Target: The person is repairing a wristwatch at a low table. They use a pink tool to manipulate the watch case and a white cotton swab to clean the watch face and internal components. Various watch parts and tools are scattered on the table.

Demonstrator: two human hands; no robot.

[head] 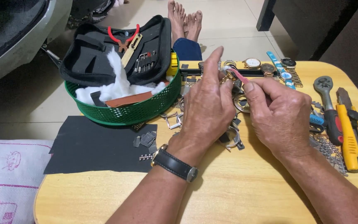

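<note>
My left hand (206,108) pinches a small gold-coloured watch part (229,76) between thumb and forefinger above the wooden table (237,186). A black-strapped wristwatch (175,164) is on that wrist. My right hand (276,114) grips a thin pink-handled tool (241,76), its tip touching the gold part. Watch cases, rings and metal bracelet pieces (233,139) lie on the table under both hands.
A green basket (125,111) at the left holds white cotton and an open black tool pouch (112,49) with red pliers. Dark sandpaper sheet (92,145) lies beside it. Several watches (270,66) line the far edge. Ratchet (328,103) and yellow utility knife (353,132) lie right. Bare feet (185,18) beyond.
</note>
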